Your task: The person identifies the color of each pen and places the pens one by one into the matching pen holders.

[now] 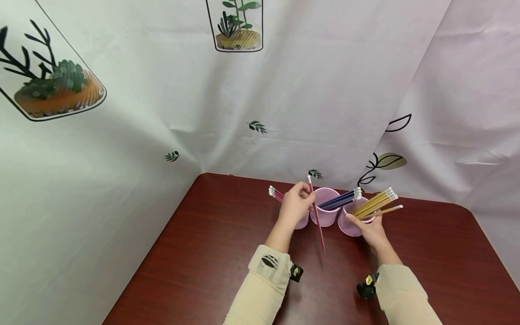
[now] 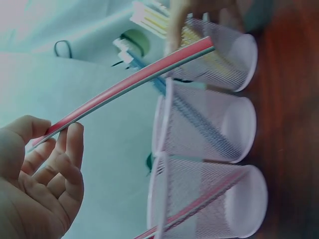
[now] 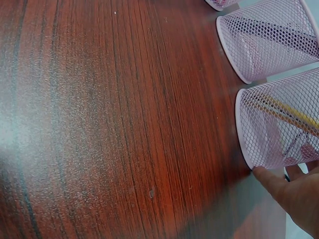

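Between thumb and fingertips, my left hand (image 1: 298, 203) pinches a red pencil (image 1: 318, 225) near its white-eraser end. The pencil hangs slanting down in front of the cups; in the left wrist view its long red side (image 2: 129, 83) shows. At the right, my right hand (image 1: 373, 231) grips a pink mesh pencil cup (image 1: 348, 226) around its side, thumb near the rim. That cup holds several yellow pencils (image 1: 375, 203), one leaning apart to the right. In the right wrist view a fingertip (image 3: 264, 174) touches the cup by its base.
A middle mesh cup (image 1: 324, 219) holds several dark blue pencils (image 1: 338, 201). Partly behind my left hand stands the left cup (image 1: 302, 222), with red pencils (image 1: 276, 194) leaning left. All three stand in a row near the back of the brown table (image 1: 195, 253), before a patterned white cloth (image 1: 284, 90).
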`<state>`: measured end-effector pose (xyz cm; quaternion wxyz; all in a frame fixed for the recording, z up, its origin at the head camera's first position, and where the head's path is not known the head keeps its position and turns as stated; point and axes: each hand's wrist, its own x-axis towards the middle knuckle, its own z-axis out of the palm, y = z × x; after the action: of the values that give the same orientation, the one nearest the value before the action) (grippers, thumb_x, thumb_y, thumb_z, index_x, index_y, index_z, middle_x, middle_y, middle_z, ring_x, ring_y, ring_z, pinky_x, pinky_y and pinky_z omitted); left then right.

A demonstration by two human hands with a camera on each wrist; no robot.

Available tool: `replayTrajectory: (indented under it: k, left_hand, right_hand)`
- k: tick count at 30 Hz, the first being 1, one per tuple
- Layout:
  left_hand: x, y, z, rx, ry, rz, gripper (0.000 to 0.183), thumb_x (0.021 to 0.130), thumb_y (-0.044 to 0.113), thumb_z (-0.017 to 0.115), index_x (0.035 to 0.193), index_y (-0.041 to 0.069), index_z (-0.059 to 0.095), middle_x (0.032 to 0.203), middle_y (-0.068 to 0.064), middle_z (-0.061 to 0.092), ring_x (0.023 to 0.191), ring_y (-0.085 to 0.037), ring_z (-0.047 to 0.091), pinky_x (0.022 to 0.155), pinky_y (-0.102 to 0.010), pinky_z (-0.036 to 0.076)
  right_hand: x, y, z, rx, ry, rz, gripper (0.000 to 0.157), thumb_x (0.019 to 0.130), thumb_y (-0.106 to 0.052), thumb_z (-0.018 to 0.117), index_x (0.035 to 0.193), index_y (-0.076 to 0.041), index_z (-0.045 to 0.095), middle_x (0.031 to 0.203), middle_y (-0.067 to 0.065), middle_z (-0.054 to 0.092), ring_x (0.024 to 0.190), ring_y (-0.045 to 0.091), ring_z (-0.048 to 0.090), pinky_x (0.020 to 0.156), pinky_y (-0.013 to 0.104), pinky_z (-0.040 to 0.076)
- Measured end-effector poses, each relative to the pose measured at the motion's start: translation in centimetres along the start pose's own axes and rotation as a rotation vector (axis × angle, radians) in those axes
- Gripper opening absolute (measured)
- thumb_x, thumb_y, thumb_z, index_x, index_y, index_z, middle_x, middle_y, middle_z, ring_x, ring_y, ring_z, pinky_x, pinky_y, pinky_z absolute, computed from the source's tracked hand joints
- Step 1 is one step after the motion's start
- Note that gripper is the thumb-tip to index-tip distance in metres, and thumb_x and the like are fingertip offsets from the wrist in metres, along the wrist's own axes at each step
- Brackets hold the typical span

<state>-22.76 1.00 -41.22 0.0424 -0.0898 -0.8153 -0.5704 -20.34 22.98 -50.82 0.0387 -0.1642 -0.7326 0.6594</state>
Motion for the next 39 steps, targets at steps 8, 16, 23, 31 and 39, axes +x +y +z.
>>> replayTrajectory:
  k: [8, 16, 23, 31, 39]
  left_hand:
    - [1.1, 1.0, -1.8, -0.083, 0.176, 0.071, 0.015, 0.086, 0.015, 0.063, 0.096, 0.007, 0.055, 0.077, -0.004, 0.067, 0.057, -0.010, 0.063, 0.051, -0.022, 0.048]
    - [1.0, 0.0, -2.8, -0.147, 0.482, 0.211, 0.028, 0.091, 0.013, 0.058, 0.112, 0.002, 0.044, 0.090, -0.009, 0.061, 0.071, -0.018, 0.063, 0.061, -0.026, 0.050]
    - [0.5, -1.7, -3.2, -0.114, 0.545, 0.207, 0.024, 0.091, 0.013, 0.057, 0.109, 0.003, 0.044, 0.089, -0.009, 0.058, 0.070, -0.019, 0.062, 0.060, -0.027, 0.048]
    - [-0.4, -4.0, -2.5, 0.002, 0.559, 0.137, 0.018, 0.087, 0.015, 0.063, 0.100, 0.007, 0.052, 0.084, -0.005, 0.061, 0.069, -0.013, 0.062, 0.060, -0.028, 0.050]
    - [-1.7, -5.5, -1.5, 0.076, 0.571, 0.073, 0.017, 0.083, 0.016, 0.065, 0.095, 0.009, 0.055, 0.078, 0.000, 0.062, 0.067, -0.011, 0.062, 0.057, -0.030, 0.046]
  right_hand:
    - [0.0, 0.2, 0.0, -0.008, 0.014, -0.008, 0.092, 0.079, -0.024, 0.074, 0.140, -0.011, 0.004, 0.141, 0.017, 0.022, 0.125, 0.026, 0.028, 0.107, 0.035, 0.020]
    - [-0.1, 0.1, 0.0, -0.006, 0.013, 0.000, 0.092, 0.080, -0.024, 0.073, 0.139, -0.010, 0.004, 0.140, 0.017, 0.023, 0.125, 0.025, 0.029, 0.106, 0.036, 0.022]
    - [0.1, 0.5, -0.1, -0.024, 0.007, -0.014, 0.093, 0.079, -0.028, 0.074, 0.139, -0.011, 0.005, 0.139, 0.015, 0.025, 0.123, 0.023, 0.031, 0.104, 0.030, 0.024]
    - [0.5, 1.2, -0.2, -0.012, -0.001, -0.042, 0.096, 0.076, -0.033, 0.076, 0.140, -0.014, 0.006, 0.140, 0.018, 0.023, 0.125, 0.025, 0.028, 0.106, 0.033, 0.021]
    - [-0.2, 0.0, 0.0, 0.012, -0.002, 0.010, 0.096, 0.080, -0.024, 0.073, 0.141, -0.013, 0.000, 0.144, 0.018, 0.017, 0.130, 0.029, 0.021, 0.109, 0.039, 0.013]
